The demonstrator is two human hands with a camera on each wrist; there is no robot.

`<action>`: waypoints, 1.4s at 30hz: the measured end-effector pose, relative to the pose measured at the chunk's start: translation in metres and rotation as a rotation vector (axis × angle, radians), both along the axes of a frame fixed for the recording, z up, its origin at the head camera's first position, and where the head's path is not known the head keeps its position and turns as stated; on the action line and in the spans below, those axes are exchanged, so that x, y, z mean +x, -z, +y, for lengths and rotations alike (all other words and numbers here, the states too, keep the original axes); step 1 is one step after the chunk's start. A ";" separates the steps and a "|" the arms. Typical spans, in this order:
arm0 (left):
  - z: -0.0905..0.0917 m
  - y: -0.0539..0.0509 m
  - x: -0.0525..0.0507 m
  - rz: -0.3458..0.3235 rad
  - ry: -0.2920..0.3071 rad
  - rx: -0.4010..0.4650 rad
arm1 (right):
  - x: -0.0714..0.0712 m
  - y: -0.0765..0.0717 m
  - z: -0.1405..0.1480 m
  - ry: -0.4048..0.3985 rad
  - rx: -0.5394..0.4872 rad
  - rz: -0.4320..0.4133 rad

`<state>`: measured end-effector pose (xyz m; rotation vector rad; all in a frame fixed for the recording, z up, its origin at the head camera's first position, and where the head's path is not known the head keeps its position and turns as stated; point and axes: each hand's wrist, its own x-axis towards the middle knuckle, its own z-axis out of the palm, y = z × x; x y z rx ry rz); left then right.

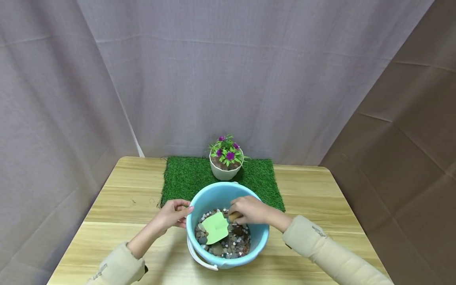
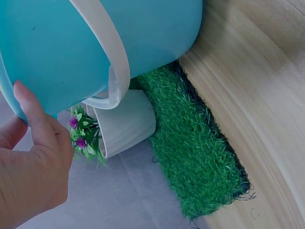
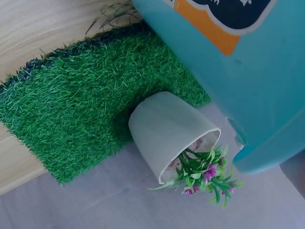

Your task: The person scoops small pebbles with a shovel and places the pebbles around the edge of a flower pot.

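A light blue bucket [image 1: 261, 237] with pebbles [image 1: 236, 241] in its bottom stands on the table. My left hand [image 1: 172, 215] pinches the bucket's left rim between thumb and fingers; the left wrist view shows this hand [image 2: 40, 162] at the rim of the bucket [image 2: 52, 57]. Inside the bucket, my right hand [image 1: 249, 209] grips the wooden handle [image 1: 233, 216] of a light green shovel [image 1: 215, 228], whose blade lies over the pebbles. In the right wrist view the bucket [image 3: 267, 86] hides most of that hand.
Behind the bucket, a white pot [image 1: 225, 174] with purple flowers [image 1: 230, 156] stands on a green turf mat [image 1: 185, 174]. The bucket overlaps the mat's front edge, and its white handle [image 1: 199, 259] hangs at the front left. Grey curtains [image 1: 228, 87] hang behind the wooden table [image 1: 124, 198].
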<state>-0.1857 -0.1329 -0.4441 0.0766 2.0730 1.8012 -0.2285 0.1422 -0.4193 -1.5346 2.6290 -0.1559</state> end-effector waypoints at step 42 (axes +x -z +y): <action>0.001 0.000 0.000 0.010 -0.003 0.011 | -0.011 -0.026 0.038 0.075 -0.206 -0.119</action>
